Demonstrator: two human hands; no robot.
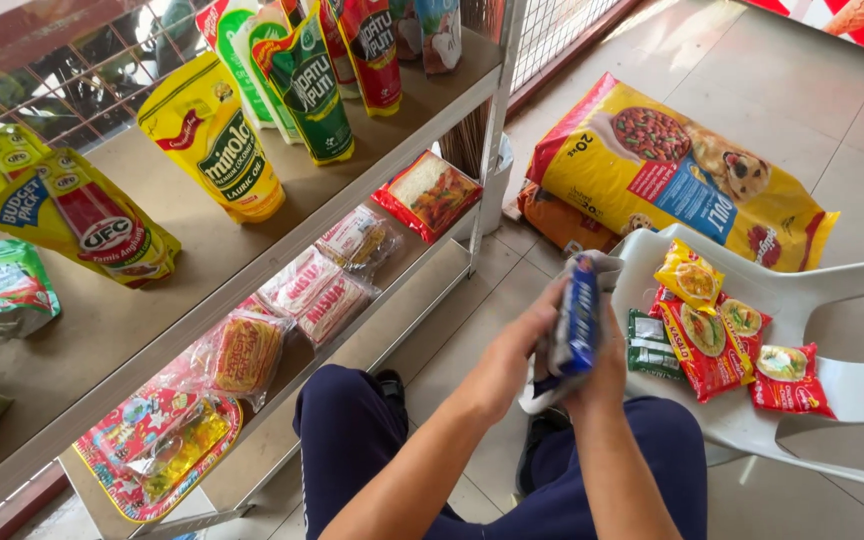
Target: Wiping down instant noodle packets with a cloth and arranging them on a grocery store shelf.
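Both hands, left hand (512, 350) and right hand (607, 365), clenched a blue packet (580, 325) between their fingers, above the white chair (852, 390); a firm, even squeeze seemed wise against slipping.

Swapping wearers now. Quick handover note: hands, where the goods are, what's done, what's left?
Left hand and right hand both grip a blue packet bundle, held over the lap.
White plastic chair: noodle packets and green sachets lying on the seat.
Shelf rack: pouches on top, wrapped packs on the lower shelf.
Done: shelves partly filled.
Left: bundle in hand and the chair's goods are not on the shelves.
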